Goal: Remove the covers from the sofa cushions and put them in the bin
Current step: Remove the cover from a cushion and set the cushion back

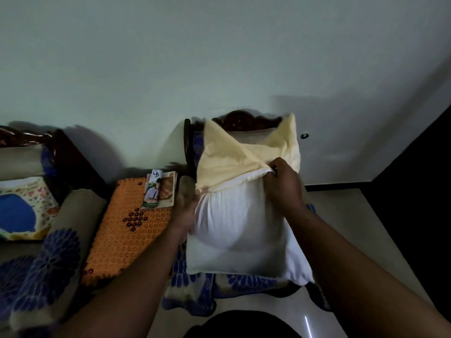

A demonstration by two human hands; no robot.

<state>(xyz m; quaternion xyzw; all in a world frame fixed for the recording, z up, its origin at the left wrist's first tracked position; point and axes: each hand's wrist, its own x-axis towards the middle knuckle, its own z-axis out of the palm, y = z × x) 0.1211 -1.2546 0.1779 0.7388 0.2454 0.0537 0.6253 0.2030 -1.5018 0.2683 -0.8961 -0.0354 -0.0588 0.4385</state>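
The white cushion (241,230) stands on the chair seat, its cream cover (234,154) peeled to the upper half. My right hand (283,184) pinches the cover's edge above the cushion's middle; my left hand (186,206), blurred, presses the cushion's left side, grip unclear. I'd pin the cushion down and pull the cover straight up off both top corners

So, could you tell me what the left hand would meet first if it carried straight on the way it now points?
Probably the yellow cover: the left hand points up along the white cushion's left edge, at the cover's lower corner. It is motion-blurred, so depth is uncertain.
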